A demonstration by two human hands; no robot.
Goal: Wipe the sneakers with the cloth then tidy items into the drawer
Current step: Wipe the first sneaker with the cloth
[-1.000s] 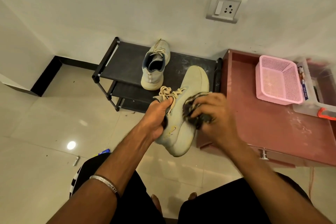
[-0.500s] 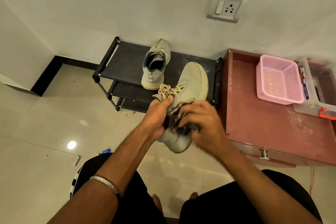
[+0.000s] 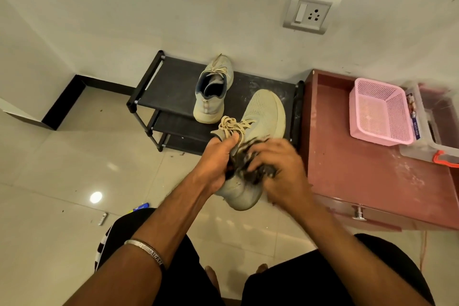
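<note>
Two sneakers are in view. Far left on the tiled floor (image 3: 49, 169) lie a small blue thing (image 3: 141, 206) and a small pale tube (image 3: 103, 218). A black shoe rack (image 3: 173, 82) stands against the wall, and one sneaker (image 3: 213, 89) rests on its top shelf, heel toward the camera. The left hand (image 3: 216, 161), with a metal bangle (image 3: 145, 249) on its forearm, is curled around the opening of the second sneaker (image 3: 263, 117), thumb up by the knotted laces (image 3: 233, 125), holding it in the air in front of the rack with the toe pointing away. The right hand (image 3: 278, 166) is closed on a dark cloth (image 3: 250, 164), fingers bent over it, pressing it against the side of the held sneaker near its middle; this hand is blurred. Right of the hands stands a reddish bench (image 3: 360, 169) with a drawer (image 3: 372, 216) in its front, shut, with a metal knob (image 3: 359, 212). On the bench sit a pink basket (image 3: 382, 112) and, just beside it at the far right, a clear plastic box (image 3: 437, 122) with an orange clasp (image 3: 444, 156). A wall socket (image 3: 310, 13) is above.
</note>
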